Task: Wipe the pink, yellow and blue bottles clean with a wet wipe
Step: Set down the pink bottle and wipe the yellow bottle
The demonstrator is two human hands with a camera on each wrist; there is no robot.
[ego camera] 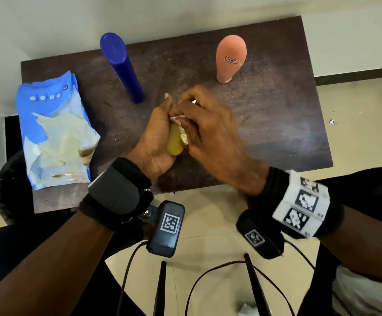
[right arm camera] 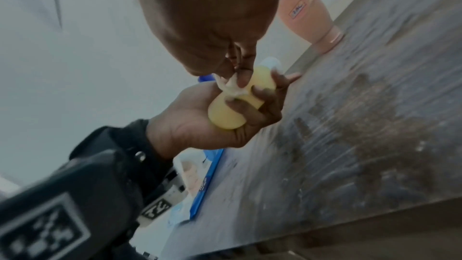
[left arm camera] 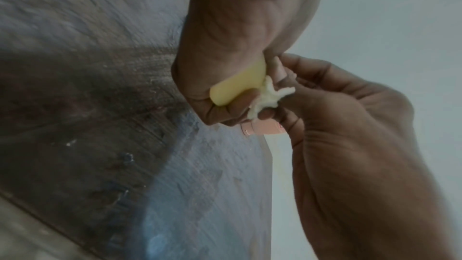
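My left hand (ego camera: 157,133) grips the small yellow bottle (ego camera: 174,142) above the middle of the dark table (ego camera: 276,124); its fingers curl round the bottle (right arm camera: 232,110). My right hand (ego camera: 208,131) pinches a crumpled white wet wipe (ego camera: 183,136) and presses it against the bottle's side (left arm camera: 240,84). The wipe (right arm camera: 230,86) sits bunched between the right fingertips and the bottle. The blue bottle (ego camera: 121,67) stands upright at the back left. The pink bottle (ego camera: 229,58) stands cap-down at the back right, bearing a small white label.
A blue and white wet wipe pack (ego camera: 55,133) lies at the table's left edge, partly overhanging. Cables (ego camera: 208,277) run below the table's near edge. Bare tabletop stretches to the right of my hands.
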